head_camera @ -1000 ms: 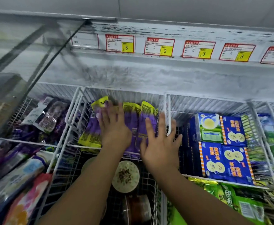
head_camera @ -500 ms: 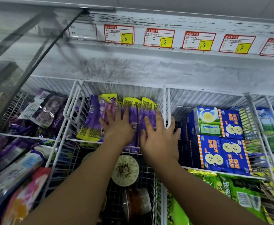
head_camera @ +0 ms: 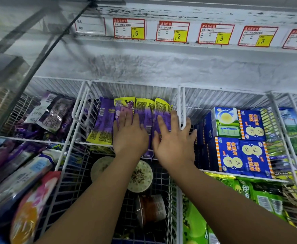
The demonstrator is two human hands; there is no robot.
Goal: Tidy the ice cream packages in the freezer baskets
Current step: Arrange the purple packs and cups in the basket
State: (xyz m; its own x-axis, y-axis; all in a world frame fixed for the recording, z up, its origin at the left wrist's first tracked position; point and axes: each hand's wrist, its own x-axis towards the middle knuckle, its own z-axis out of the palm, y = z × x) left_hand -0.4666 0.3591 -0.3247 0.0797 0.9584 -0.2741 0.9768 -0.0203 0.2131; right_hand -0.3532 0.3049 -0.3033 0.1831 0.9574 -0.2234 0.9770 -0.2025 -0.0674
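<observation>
The head camera looks down into the freezer. The purple packs [head_camera: 145, 111] lie in the far middle basket [head_camera: 81, 103], side by side, right under both hands. Each pack is long, and its long way runs from the person toward the back wall, the same way the fingers point. The left hand [head_camera: 129, 132] lies flat on the packs in the middle, with fingers straight and close together, holding nothing. The right hand [head_camera: 174, 140] lies flat on the packs at the right, with fingers spread out and holding nothing too. Its outer fingers are next to the white wire [head_camera: 182, 110] at the side of the basket. Both arms reach forward over the cups [head_camera: 140, 175] in the near basket. One more pack [head_camera: 103, 124] lies to the left of the left hand and leans a bit crooked. That hand is nearer to it, so I think it should fix that one. Blue boxes [head_camera: 246, 155] sit in the next basket to the right.
</observation>
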